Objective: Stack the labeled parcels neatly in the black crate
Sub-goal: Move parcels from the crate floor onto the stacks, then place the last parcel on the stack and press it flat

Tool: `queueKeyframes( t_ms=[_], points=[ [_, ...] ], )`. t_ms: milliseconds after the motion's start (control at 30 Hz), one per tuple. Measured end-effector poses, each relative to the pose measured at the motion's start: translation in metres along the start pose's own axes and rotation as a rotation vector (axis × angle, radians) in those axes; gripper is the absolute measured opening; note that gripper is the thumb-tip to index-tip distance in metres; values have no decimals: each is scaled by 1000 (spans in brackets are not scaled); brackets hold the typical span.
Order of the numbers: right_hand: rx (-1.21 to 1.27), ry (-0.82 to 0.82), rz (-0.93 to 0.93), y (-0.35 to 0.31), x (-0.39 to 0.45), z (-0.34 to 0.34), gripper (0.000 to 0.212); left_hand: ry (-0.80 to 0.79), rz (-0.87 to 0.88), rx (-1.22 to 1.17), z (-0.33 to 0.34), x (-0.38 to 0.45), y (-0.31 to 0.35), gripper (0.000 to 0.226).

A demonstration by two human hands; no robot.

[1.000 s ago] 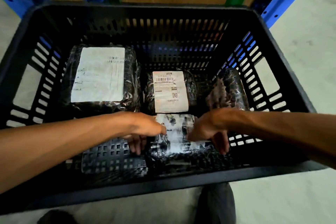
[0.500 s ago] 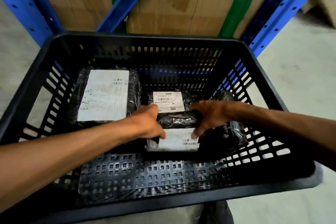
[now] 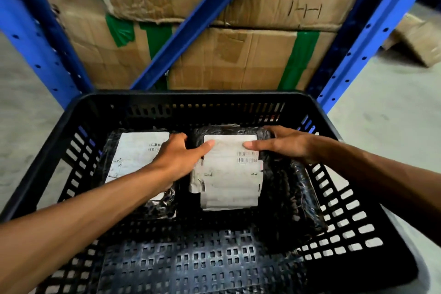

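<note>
The black crate [image 3: 181, 100] fills the lower view. In its far middle lies a black-wrapped parcel with a white barcode label [image 3: 230, 174], and both hands grip its far end. My left hand [image 3: 181, 157] holds the left edge with the thumb on the label. My right hand [image 3: 284, 143] holds the right edge, thumb on the label too. This parcel covers the smaller labeled parcel seen earlier. A larger labeled parcel [image 3: 136, 155] lies at the far left, partly under my left forearm. Another black-wrapped parcel [image 3: 305, 198] leans against the right wall.
The crate's perforated floor [image 3: 191, 262] shows bare in the near half. Behind the crate stand blue rack uprights [image 3: 358, 38] and stacked cardboard boxes [image 3: 238, 59] with green tape. Grey concrete floor lies on both sides.
Both hands lifted the parcel from the near middle of the crate and carried it away from me onto the smaller labeled parcel. The camera tilted up, showing more of the rack.
</note>
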State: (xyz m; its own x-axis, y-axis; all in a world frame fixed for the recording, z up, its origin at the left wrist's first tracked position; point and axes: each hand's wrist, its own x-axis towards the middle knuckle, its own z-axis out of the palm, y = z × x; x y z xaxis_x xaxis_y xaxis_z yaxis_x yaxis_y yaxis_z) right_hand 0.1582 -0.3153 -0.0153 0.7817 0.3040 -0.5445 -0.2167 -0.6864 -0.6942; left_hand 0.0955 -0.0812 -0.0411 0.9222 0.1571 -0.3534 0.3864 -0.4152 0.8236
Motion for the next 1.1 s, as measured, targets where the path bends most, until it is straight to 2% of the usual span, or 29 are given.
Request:
queueKeyframes(
  t_ms=[33, 100, 167, 267, 367, 567, 667, 733, 800, 900, 1000, 1033, 1100],
  points=[
    [8, -4, -8, -1, 2, 5, 48, 27, -21, 28, 1, 3, 0, 50],
    [-39, 83, -3, 2, 14, 21, 56, 45, -51, 120, 7, 9, 0, 41],
    [-162, 171, 29, 3, 28, 40, 63, -33, -77, 226, 19, 12, 1, 47],
    [-309, 109, 94, 6, 42, 64, 75, -177, -119, 313, 42, 13, 3, 65],
    [-340, 71, 155, 13, 46, 73, 82, -194, -153, 375, 55, 14, -3, 62],
    [-290, 220, -20, 23, 48, 69, 69, -199, -195, 380, 45, 18, -11, 58],
    [-300, 201, -56, 27, 45, 72, 62, -203, -172, 445, 43, 15, -13, 53],
    [-315, 172, -53, 25, 41, 73, 63, -216, -180, 491, 43, 14, -12, 59],
    [-461, 126, -66, 21, 36, 64, 63, -220, -163, 573, 46, 10, -9, 61],
    [-955, 164, -43, 12, 25, 36, 51, -218, -15, 719, 61, -4, 3, 55],
    [-1175, 138, 40, 11, 8, 21, 36, -242, 203, 582, 86, -20, 18, 39],
    [-1183, 116, 50, 12, 3, 21, 34, -305, 200, 472, 94, -25, 21, 33],
    [-1134, 95, 50, 9, -3, 23, 33, -451, 85, 254, 109, -34, 24, 13]
  ],
)
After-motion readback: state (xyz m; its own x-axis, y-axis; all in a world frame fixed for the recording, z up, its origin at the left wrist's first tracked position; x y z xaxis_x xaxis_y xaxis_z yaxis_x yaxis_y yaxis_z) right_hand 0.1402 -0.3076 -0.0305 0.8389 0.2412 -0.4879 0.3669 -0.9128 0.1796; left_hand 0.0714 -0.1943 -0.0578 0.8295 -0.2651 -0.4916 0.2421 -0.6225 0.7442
